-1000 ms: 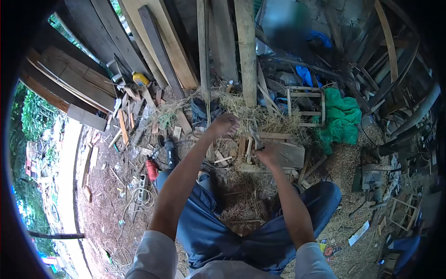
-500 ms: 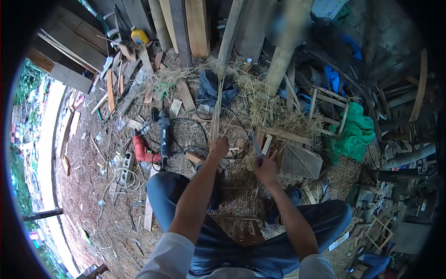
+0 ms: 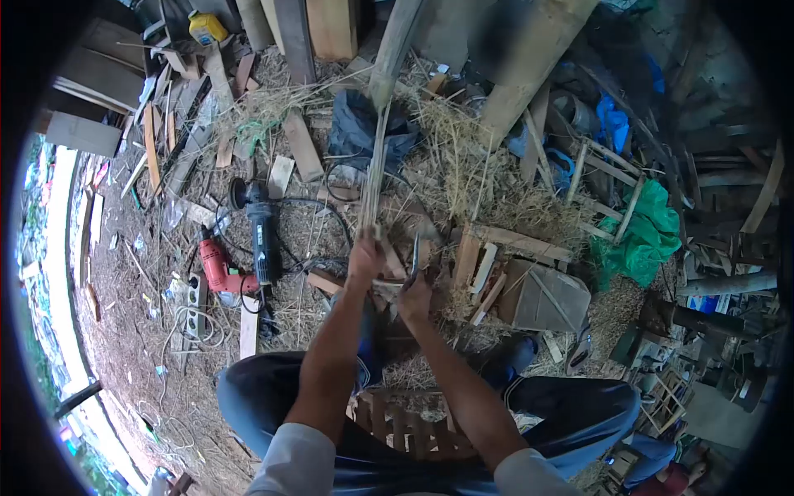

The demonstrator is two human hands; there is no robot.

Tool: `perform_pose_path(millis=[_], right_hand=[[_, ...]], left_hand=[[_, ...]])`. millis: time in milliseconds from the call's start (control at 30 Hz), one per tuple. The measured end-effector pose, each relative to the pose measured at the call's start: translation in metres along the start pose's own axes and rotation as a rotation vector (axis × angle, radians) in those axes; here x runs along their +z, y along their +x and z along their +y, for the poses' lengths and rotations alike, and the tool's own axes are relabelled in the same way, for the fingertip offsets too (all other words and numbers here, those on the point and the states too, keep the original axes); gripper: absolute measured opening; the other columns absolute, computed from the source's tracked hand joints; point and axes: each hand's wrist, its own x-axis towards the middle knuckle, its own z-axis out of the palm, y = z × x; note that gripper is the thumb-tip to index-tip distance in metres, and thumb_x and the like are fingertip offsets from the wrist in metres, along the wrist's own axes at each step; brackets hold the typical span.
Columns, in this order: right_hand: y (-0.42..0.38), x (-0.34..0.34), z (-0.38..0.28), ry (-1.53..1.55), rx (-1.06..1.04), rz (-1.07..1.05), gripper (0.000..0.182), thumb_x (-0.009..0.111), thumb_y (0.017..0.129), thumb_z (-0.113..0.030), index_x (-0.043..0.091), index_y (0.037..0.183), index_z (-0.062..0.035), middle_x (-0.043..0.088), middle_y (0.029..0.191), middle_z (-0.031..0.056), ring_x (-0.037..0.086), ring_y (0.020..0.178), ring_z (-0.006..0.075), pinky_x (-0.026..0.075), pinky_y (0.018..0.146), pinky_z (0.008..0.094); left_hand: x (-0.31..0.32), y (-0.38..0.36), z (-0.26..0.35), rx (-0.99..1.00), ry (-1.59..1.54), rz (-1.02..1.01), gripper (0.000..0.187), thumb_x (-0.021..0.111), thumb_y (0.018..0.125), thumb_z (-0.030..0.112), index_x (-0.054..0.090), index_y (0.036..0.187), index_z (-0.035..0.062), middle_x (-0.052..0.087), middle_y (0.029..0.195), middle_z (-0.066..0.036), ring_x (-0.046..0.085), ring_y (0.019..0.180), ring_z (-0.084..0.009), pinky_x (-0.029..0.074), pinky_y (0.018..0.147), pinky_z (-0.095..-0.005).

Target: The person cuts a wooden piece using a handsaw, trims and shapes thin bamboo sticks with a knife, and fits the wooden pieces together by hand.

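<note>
My left hand [image 3: 364, 260] is closed around the lower end of a bundle of thin pale strands [image 3: 377, 169]. The bundle runs up to a wooden post [image 3: 395, 54]. Just right of it, my right hand [image 3: 413, 299] grips a knife [image 3: 415, 256] with its narrow blade pointing up, close to my left hand but apart from it. A dark cloth or bag [image 3: 351, 124] lies behind the bundle. Beneath my hands are straw and wood scraps.
To the left lie a black angle grinder [image 3: 262, 236], a red drill [image 3: 222, 264] and a power strip [image 3: 195, 306] with cords. Wood blocks [image 3: 542, 293] and a green tarp [image 3: 649, 236] are at the right. Part of another person [image 3: 670, 481] shows at bottom right.
My right hand with the knife has moved left, close to my left hand. The view has shifted, and my left hand still holds the strands.
</note>
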Motion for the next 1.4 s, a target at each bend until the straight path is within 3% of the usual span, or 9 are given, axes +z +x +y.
perform_pose_path(millis=[133,200,300,500,800,1100,1233,1300,1400], right_hand=[[-0.018,0.047,0.05,-0.118,-0.099,0.1,0.029,0.057,0.082,-0.014,0.054,0.105,0.003,0.063,0.079,0.0204,0.062,0.073,0.0371,0.049,0.063,0.0449],[-0.029,0.053,0.062,-0.115,0.248,-0.202,0.049,0.067,0.077,-0.021,0.049,0.117,0.0016,0.056,0.111,0.0229,0.056,0.101,0.0387,0.047,0.086,0.0474],[-0.022,0.015,0.008,-0.255,0.461,-0.376,0.047,0.065,0.077,-0.023,0.051,0.117,-0.0029,0.057,0.109,0.0185,0.056,0.1,0.036,0.046,0.087,0.0449],[-0.035,0.04,0.06,-0.178,0.101,-0.11,0.051,0.061,0.08,-0.021,0.047,0.128,-0.0078,0.055,0.116,0.0164,0.052,0.109,0.0341,0.043,0.092,0.0433],[0.005,0.035,0.027,-0.157,0.13,-0.027,0.075,0.068,0.082,-0.023,0.028,0.141,-0.0004,0.04,0.138,0.0178,0.04,0.126,0.031,0.038,0.1,0.0405],[-0.01,0.068,0.024,0.048,0.206,0.218,0.051,0.068,0.076,-0.018,0.049,0.121,-0.0011,0.052,0.119,0.0247,0.054,0.106,0.0392,0.045,0.088,0.0452],[-0.032,-0.024,-0.044,0.043,0.27,0.017,0.037,0.069,0.076,-0.013,0.056,0.109,0.0,0.062,0.094,0.0214,0.062,0.084,0.0313,0.05,0.073,0.0407],[-0.037,-0.06,-0.048,0.014,-0.063,0.061,0.027,0.069,0.077,-0.013,0.062,0.101,-0.0033,0.064,0.079,0.016,0.062,0.067,0.0299,0.049,0.067,0.0399],[-0.024,-0.163,-0.081,0.094,-0.047,-0.16,0.034,0.066,0.08,-0.013,0.056,0.109,0.0002,0.062,0.081,0.0198,0.062,0.079,0.0369,0.048,0.07,0.047]], left_hand=[[-0.041,0.015,-0.021,-0.063,-0.131,0.165,0.023,0.054,0.079,0.007,0.049,0.101,0.0012,0.06,0.078,-0.023,0.06,0.075,-0.0425,0.047,0.063,-0.0511],[-0.057,0.012,-0.021,-0.119,-0.152,0.115,0.026,0.056,0.078,0.01,0.051,0.103,0.0031,0.061,0.078,-0.022,0.06,0.076,-0.0423,0.048,0.065,-0.0504],[-0.063,0.004,-0.022,-0.17,0.001,-0.084,0.03,0.06,0.076,0.017,0.055,0.104,0.0076,0.064,0.083,-0.021,0.062,0.078,-0.0413,0.05,0.07,-0.048],[-0.052,-0.019,-0.01,-0.207,0.233,-0.589,0.034,0.064,0.073,0.021,0.064,0.106,0.0143,0.065,0.095,-0.018,0.064,0.087,-0.0322,0.053,0.073,-0.0417],[-0.037,-0.016,-0.059,-0.099,-0.142,-0.228,0.031,0.061,0.074,0.015,0.059,0.105,0.0109,0.064,0.086,-0.019,0.061,0.084,-0.0399,0.05,0.07,-0.0445],[-0.034,-0.014,-0.058,-0.098,-0.104,-0.266,0.031,0.064,0.075,0.017,0.06,0.104,0.0062,0.064,0.091,-0.019,0.062,0.088,-0.0371,0.049,0.072,-0.0416],[-0.053,-0.012,-0.025,0.043,-0.2,-0.289,0.028,0.071,0.073,0.015,0.061,0.095,0.0013,0.062,0.075,-0.015,0.06,0.065,-0.0245,0.047,0.061,-0.0344],[-0.065,-0.004,-0.003,-0.063,-0.278,-0.379,0.028,0.072,0.073,0.016,0.061,0.094,0.0011,0.062,0.073,-0.013,0.059,0.064,-0.0202,0.047,0.059,-0.0328],[-0.105,-0.001,0.081,-0.21,-0.352,-0.438,0.033,0.076,0.074,0.022,0.062,0.095,0.0005,0.062,0.07,-0.008,0.056,0.063,-0.0111,0.045,0.055,-0.0287]])
